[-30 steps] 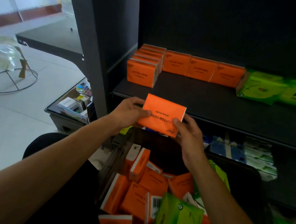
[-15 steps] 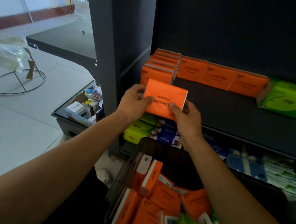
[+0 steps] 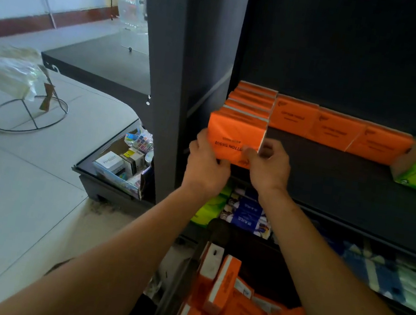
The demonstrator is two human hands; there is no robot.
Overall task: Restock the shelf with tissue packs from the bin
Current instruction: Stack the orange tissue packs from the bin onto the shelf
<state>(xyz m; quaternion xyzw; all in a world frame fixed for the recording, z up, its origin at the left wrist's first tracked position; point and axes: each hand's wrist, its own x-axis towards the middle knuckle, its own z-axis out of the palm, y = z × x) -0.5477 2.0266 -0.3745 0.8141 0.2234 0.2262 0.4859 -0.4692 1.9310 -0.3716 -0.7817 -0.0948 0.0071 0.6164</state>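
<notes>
Dark shelf (image 3: 346, 183) spans 12 to 3 o'clock. Bin (image 3: 213, 229) at 6 o'clock, loose orange packs inside. Row of orange packs (image 3: 250, 101) stands on edge at the shelf's 9 o'clock end. Orange tissue pack (image 3: 234, 137) is upright at the front of that row; touching it or not, can't tell. My left hand (image 3: 207, 165) grips its 7 o'clock corner, my right hand (image 3: 270, 166) pinches the 5 o'clock corner. Pack is probably light, soft and slick-wrapped. Best held by the short ends, not squeezed on the face.
</notes>
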